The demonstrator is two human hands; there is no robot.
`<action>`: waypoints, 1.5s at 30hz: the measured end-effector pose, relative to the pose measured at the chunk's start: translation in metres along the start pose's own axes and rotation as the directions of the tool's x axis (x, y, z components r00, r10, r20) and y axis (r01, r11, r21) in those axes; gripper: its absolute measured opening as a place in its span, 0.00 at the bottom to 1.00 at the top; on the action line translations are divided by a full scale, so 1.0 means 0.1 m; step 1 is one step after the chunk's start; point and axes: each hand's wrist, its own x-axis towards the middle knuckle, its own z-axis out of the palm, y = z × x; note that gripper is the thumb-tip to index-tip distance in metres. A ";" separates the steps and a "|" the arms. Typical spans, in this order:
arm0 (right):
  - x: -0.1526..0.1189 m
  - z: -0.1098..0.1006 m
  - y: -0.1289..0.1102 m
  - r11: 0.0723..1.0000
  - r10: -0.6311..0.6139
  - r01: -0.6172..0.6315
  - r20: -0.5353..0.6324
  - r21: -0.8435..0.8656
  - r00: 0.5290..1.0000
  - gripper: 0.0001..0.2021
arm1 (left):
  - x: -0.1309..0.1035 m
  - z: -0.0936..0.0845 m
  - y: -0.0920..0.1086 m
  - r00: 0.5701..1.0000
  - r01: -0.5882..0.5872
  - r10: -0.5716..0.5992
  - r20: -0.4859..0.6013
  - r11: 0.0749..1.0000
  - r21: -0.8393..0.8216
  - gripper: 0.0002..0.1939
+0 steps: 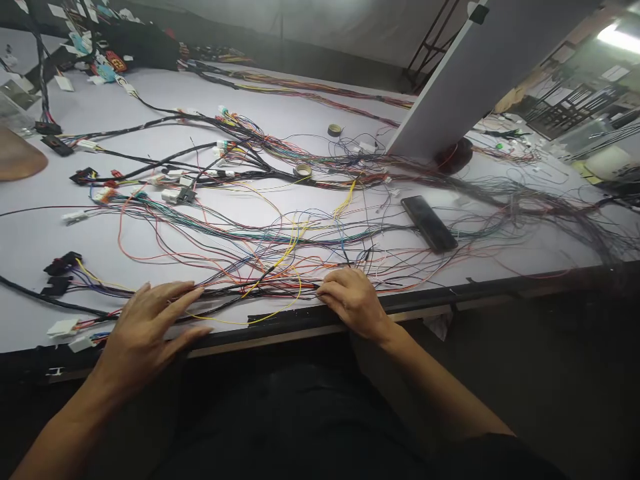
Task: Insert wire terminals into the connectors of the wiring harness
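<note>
My left hand (150, 327) rests at the table's front edge with fingers stretched and apart, lying over a black-taped wire bundle (215, 308). My right hand (353, 300) is closed, its thumb and fingers pinching red and black wires (300, 288) close to the front edge. Yellow wires (287, 250) cross the bundle between the hands. Left of my left hand lie a white connector (64, 329) and a black connector (63, 263) on wire ends. The exact wires inside my right fingers are partly hidden.
A phone (429, 223) lies on wires to the right. Two tape rolls, one near (303, 171) and one farther (335, 130), sit mid-table. A grey upright panel (450, 80) stands behind. More wire harnesses (200, 120) with connectors spread across the back and left.
</note>
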 end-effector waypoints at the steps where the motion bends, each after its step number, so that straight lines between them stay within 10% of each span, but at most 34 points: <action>1: -0.01 -0.01 -0.01 1.000 -0.010 0.010 0.020 0.009 1.000 0.05 | -0.02 -0.01 0.01 1.000 0.004 -0.004 -0.002 1.000 -0.001 0.24; 26: -0.13 0.00 -0.16 0.990 0.143 -0.142 -0.080 0.020 0.987 0.04 | -0.03 0.04 0.08 0.996 0.068 -0.069 -0.062 0.997 -0.024 0.15; 45: 0.02 0.10 -0.40 0.993 0.114 -0.113 0.119 -0.019 0.986 0.04 | 0.08 0.02 0.37 0.987 0.056 -0.052 -0.150 0.998 0.027 0.16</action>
